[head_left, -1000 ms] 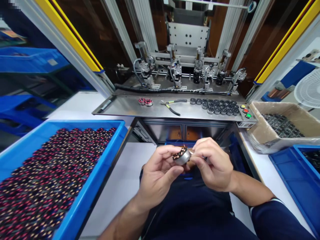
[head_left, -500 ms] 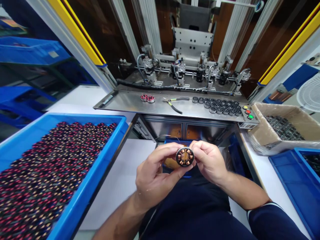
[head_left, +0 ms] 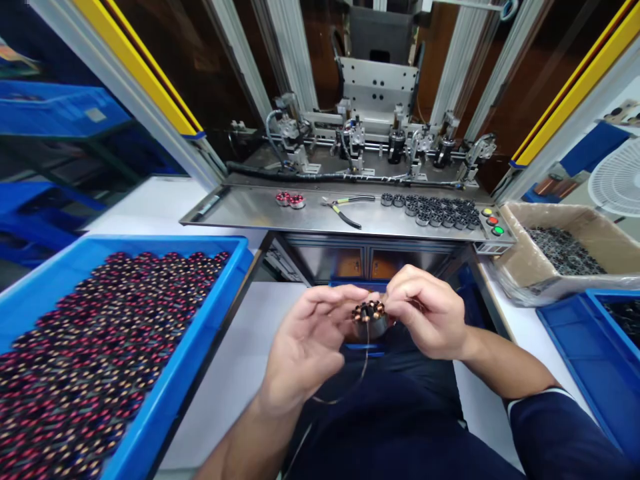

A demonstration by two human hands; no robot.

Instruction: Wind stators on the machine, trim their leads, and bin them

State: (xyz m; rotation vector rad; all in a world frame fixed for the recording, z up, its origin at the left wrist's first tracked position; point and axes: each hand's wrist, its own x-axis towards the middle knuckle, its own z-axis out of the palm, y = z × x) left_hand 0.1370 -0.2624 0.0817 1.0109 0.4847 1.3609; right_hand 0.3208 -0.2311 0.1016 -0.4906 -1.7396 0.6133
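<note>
A motor stator [head_left: 371,325] with copper windings and a metal outer ring is between my two hands, windings facing up. A thin wire [head_left: 367,367] hangs from its near side and curves down toward my lap. My left hand [head_left: 313,340] curls its fingers against the stator's left and far sides, its thumb standing a little off. At the right rim, my right hand [head_left: 425,313] is closed, thumb and index finger pinched on the stator's edge. Whether a wire end is also in that pinch is hidden.
A blue bin [head_left: 240,257] full of wound stators stands left. On the metal ledge [head_left: 260,213] lie two red-wound stators [head_left: 290,199], cutting pliers [head_left: 346,208] and several black cores [head_left: 443,210]. Machine fixtures [head_left: 353,140] stand behind; right are push buttons [head_left: 493,220], a carton [head_left: 540,283] and a blue crate [head_left: 575,353].
The stator has tipped from facing me to windings up. My left thumb has come away from its lower edge. The wire now hangs in front of it.
</note>
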